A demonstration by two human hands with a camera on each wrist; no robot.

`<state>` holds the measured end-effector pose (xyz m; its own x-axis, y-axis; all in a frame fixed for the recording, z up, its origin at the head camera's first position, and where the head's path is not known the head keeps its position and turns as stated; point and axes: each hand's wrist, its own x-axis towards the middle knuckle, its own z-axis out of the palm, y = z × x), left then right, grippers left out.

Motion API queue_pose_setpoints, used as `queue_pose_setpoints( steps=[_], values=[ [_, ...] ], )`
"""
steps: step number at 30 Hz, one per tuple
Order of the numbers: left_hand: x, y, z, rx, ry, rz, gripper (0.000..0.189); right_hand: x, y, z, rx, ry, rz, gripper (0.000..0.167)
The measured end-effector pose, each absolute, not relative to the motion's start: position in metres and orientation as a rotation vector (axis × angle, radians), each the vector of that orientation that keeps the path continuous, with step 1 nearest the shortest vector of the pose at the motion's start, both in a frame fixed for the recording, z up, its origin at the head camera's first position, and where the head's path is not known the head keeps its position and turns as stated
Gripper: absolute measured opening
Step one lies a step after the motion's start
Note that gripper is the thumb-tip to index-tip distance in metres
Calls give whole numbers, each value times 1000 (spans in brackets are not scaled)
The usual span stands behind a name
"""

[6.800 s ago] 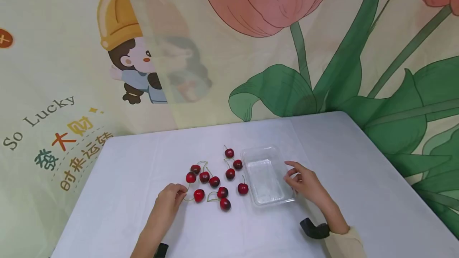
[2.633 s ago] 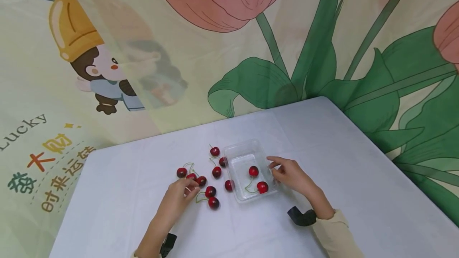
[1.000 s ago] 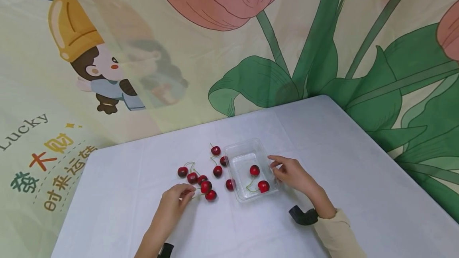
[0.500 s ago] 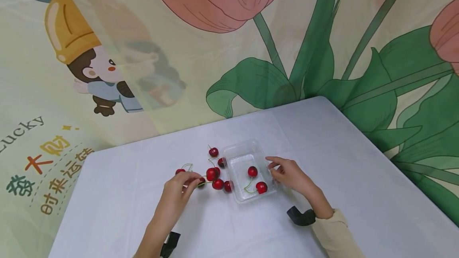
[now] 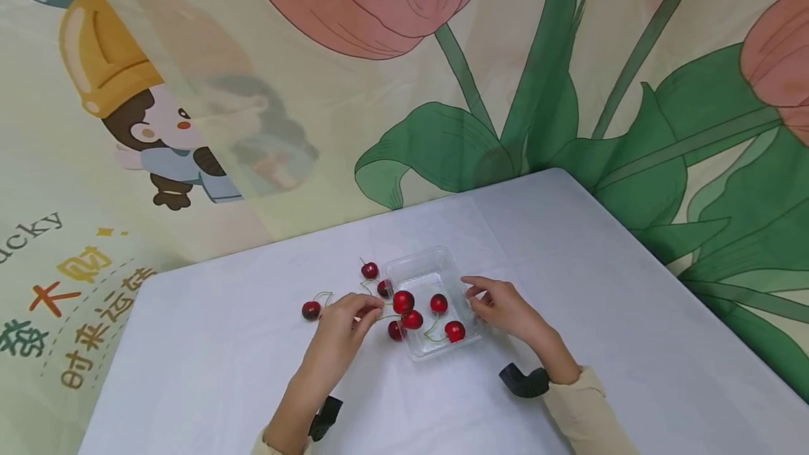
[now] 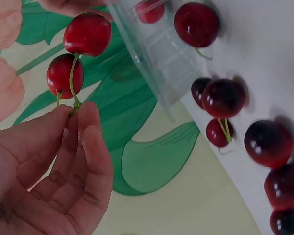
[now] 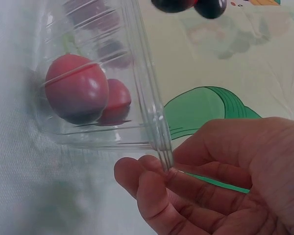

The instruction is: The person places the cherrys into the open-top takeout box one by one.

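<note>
My left hand (image 5: 338, 332) pinches the joined green stems of a pair of red cherries (image 6: 87, 34) between thumb and fingertips. In the head view these cherries (image 5: 403, 302) hang over the left rim of a clear plastic container (image 5: 420, 269). Two other cherries (image 5: 454, 331), joined by their stems, lie inside it toward the right. At the container's right side, my right hand (image 5: 505, 307) holds the rim, its curled fingers (image 7: 152, 196) right at the corner in the right wrist view.
More cherries lie on the white-covered table (image 5: 208, 371): a dark one (image 5: 310, 310) left of the left hand, one (image 5: 369, 270) behind, and others (image 5: 395, 331) against the container's left side. A printed backdrop (image 5: 303, 216) stands at the far table edge.
Earlier the container held no cherries; a joined pair then appeared inside. The left hand has picked up another pair from the near table and carried it right, over the rim. The right hand stays at the container.
</note>
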<state>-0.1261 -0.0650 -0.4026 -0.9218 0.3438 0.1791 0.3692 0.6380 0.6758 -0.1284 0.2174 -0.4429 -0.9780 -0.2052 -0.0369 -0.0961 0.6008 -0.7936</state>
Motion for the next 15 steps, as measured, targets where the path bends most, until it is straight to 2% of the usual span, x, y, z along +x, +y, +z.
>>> queue_pose_setpoints(
  steps=[15],
  values=[
    [-132,-32,-427,-795,-2936,-1107,14,-128,216,-445,-285,2728,-1307,40]
  ],
)
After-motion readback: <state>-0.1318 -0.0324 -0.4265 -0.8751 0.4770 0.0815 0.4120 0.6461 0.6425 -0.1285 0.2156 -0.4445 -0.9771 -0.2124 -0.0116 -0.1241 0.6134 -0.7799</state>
